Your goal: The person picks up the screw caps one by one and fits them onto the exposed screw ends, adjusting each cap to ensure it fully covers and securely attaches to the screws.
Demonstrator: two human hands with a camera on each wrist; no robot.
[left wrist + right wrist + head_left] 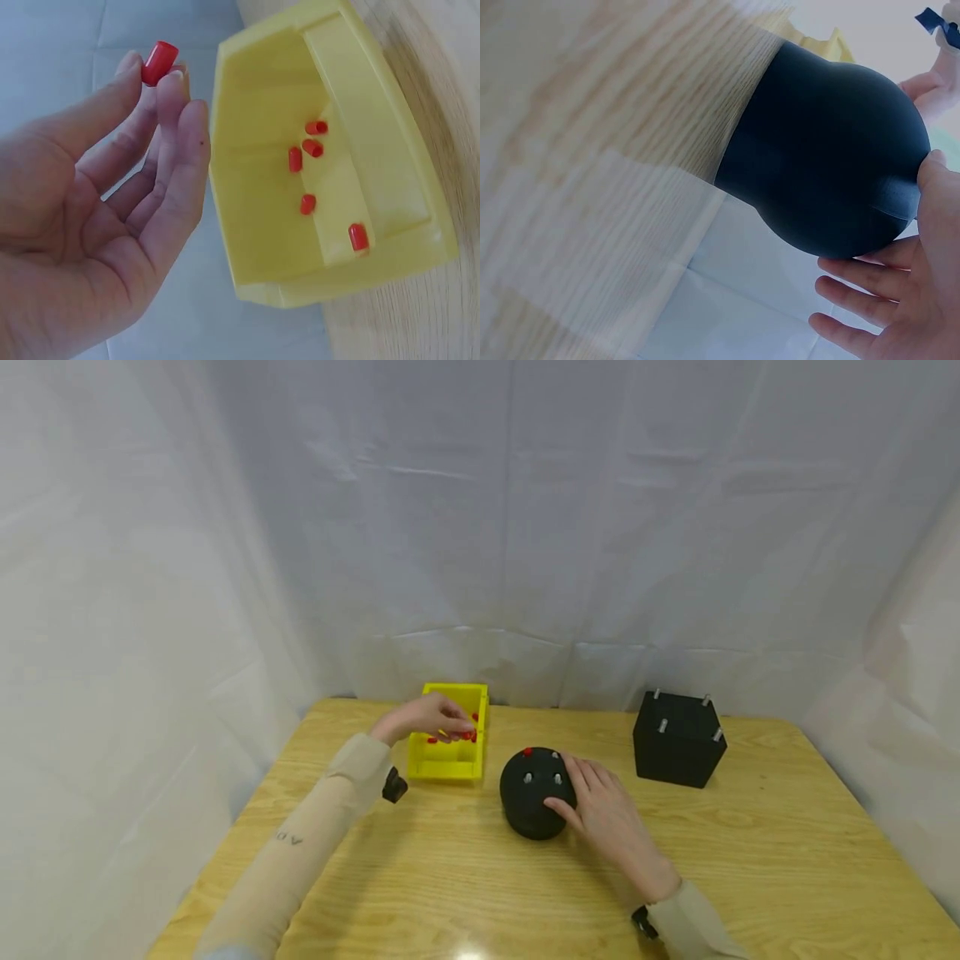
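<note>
Left hand (97, 217) fingers (169, 90) pinching red cap (159, 62)

I see beige long sleeves (315, 835), small dark lettering on the left one, and black wrist-mounted cameras (394, 786).

On my right wrist feed I see a rounded black block (832, 157) standing on the wooden table (607, 135); my right hand (900, 300) rests against its side, thumb on the black surface, fingers (855, 281) stretched out beside it
</note>
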